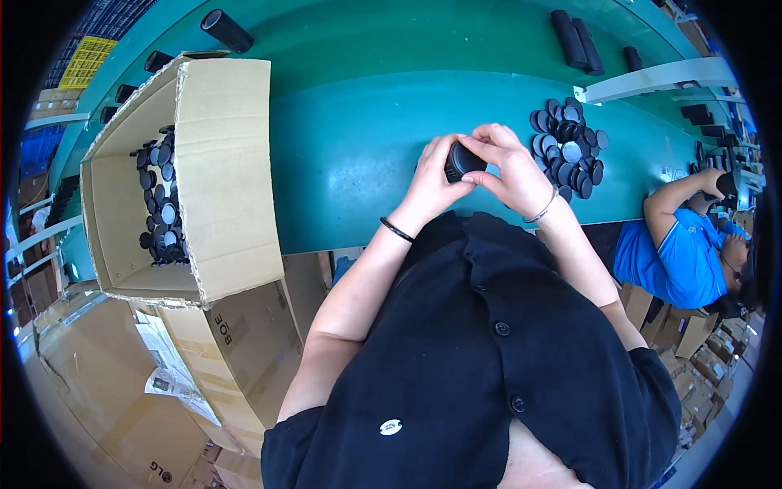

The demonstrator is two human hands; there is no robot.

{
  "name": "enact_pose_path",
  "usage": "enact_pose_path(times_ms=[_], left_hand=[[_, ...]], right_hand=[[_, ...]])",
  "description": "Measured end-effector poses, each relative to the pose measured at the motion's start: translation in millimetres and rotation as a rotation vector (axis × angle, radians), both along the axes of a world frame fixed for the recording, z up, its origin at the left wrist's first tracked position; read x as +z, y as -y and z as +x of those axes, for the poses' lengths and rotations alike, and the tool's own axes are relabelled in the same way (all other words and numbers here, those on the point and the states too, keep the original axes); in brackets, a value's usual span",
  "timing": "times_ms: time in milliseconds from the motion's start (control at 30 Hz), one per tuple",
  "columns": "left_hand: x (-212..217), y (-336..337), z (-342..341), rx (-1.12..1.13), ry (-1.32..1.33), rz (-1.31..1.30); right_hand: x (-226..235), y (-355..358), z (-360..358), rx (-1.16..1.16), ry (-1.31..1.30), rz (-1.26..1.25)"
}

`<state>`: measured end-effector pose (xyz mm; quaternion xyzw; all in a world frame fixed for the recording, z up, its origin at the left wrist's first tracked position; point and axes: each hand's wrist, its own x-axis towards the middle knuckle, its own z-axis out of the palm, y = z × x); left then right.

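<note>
A black round piece with a ridged side (464, 161), like a cap or short cylinder, is held between my two hands over the green bench. My left hand (433, 181) wraps round its left side, fingers closed. From the right, my right hand (515, 169) grips it with thumb and fingers at its edge. My fingers hide part of the piece. A pile of black discs (568, 147), some with greyish faces, lies on the bench to the right of my right hand.
An open cardboard box (232, 179) at the left holds many black discs (165, 213). Black cylinders (226, 31) lie along the far part of the green bench (350, 147). A co-worker in a blue shirt (672, 261) is at the right. Larger cartons (106, 391) stand lower left.
</note>
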<state>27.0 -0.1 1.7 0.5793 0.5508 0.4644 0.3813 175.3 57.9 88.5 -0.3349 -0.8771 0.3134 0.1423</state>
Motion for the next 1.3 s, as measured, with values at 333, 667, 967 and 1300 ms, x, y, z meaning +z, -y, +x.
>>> enact_pose_path(times_ms=[333,667,967,1300], left_hand=[[1.5,1.1,9.9,0.032,0.051,0.028],[-1.1,0.6,14.0,0.055,0.01,0.082],[-1.0,1.0,13.0,0.059,-0.033,0.102],[-4.5,0.3,13.9,0.06,-0.025,0.078]], right_hand=[[-1.6,-1.5,9.5,-0.023,-0.034,-0.086],[-3.2,-12.0,14.5,0.075,-0.062,-0.109],[-6.0,-12.4,17.4,0.07,-0.12,-0.126],[-3.8,-13.0,16.9,0.137,-0.074,-0.05]])
